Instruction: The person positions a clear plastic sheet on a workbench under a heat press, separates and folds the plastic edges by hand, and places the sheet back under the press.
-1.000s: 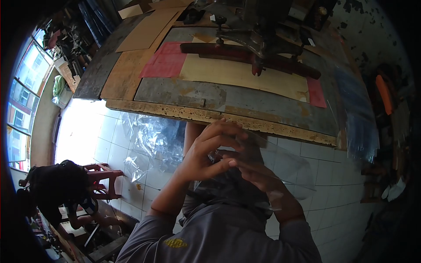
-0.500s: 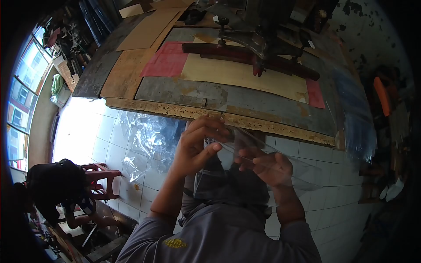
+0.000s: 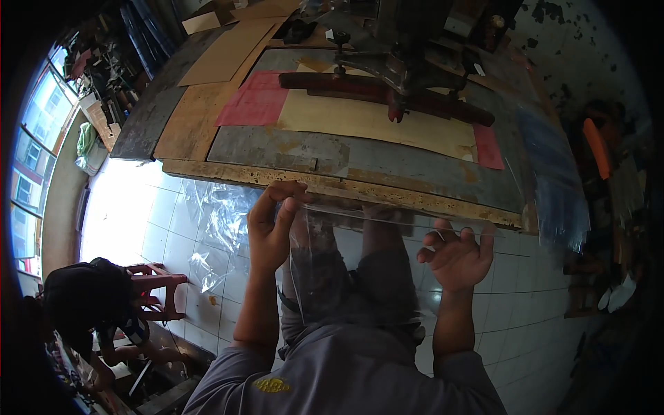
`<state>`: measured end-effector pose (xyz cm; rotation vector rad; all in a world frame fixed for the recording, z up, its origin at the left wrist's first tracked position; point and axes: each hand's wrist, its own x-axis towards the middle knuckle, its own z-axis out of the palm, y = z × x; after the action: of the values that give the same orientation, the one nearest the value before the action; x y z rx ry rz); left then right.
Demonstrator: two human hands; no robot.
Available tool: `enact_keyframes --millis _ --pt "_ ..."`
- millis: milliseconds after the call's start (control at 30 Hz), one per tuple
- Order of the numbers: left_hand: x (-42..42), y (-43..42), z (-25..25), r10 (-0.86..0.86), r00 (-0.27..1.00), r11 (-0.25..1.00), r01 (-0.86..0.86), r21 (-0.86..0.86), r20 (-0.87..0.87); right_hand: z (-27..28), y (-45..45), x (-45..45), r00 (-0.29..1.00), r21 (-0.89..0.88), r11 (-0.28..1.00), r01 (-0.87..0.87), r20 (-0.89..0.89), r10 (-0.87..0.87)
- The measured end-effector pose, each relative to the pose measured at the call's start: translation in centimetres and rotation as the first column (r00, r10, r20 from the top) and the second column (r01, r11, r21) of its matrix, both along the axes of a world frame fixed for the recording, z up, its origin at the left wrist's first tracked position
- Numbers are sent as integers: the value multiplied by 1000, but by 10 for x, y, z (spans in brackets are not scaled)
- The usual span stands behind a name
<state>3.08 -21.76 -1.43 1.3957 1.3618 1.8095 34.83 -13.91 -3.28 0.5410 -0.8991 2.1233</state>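
Observation:
A clear plastic sheet (image 3: pixel 332 266) hangs in front of my legs, its upper edge stretched just below the bench's front edge. My left hand (image 3: pixel 272 225) pinches the sheet's upper left corner between thumb and forefinger. Toward the sheet's right end, my right hand (image 3: pixel 456 257) is raised with palm showing and fingers apart, slightly curled. The fingertips lie close to the sheet's upper edge; whether they touch it is hard to see through the glare. Beyond both hands is the wooden front edge (image 3: pixel 332 188) of the bench.
On the bench, a dark press with a red bar (image 3: pixel 387 93) stands over a yellow sheet (image 3: pixel 373 128) and pink sheets (image 3: pixel 252 100). Clear plastic film (image 3: pixel 218 214) hangs at left, bluish plastic sheets (image 3: pixel 557 180) at right. A person (image 3: pixel 86 297) sits near a red stool (image 3: pixel 159 287).
My hands have moved apart: the left went left, the right went right. The plastic sheet, bunched between them before, is now spread wide.

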Motion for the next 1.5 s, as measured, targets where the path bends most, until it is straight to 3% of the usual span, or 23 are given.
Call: enact_keyframes --millis 333,433,533,633,733,867,967,1067,1267,1500 --pt "-1 -4 -2 -32 999 999 33 -20 24 -14 -3 -8 999 3 999 41 -23 -40" --pt "11 -2 -8 -208 944 968 161 193 255 -23 -5 -19 976 167 981 97 178 -127" --pt "36 -7 2 -394 889 890 304 341 235 -1 -29 -41 778 256 965 58 594 -204" --pt "45 -10 6 -504 863 806 471 360 0 7 -46 -66 754 267 961 75 615 -230" --pt "51 -7 7 -458 887 811 446 378 -65 19 -51 -75 746 311 946 93 607 -273" --pt "58 -8 6 -479 868 841 410 354 132 9 -52 -76 759 288 952 103 596 -262" --pt "63 -15 29 -422 773 903 403 149 473 11 -53 -73 714 359 928 101 624 -319" --pt "58 -17 42 -358 802 875 467 -129 479 3 -58 -72 675 405 909 98 644 -360" --pt "37 -10 38 -434 725 742 624 -243 535 -7 -54 -74 698 516 850 105 571 -433" --pt "35 -11 31 -375 774 800 548 -244 511 -2 -56 -73 690 457 884 101 607 -393"
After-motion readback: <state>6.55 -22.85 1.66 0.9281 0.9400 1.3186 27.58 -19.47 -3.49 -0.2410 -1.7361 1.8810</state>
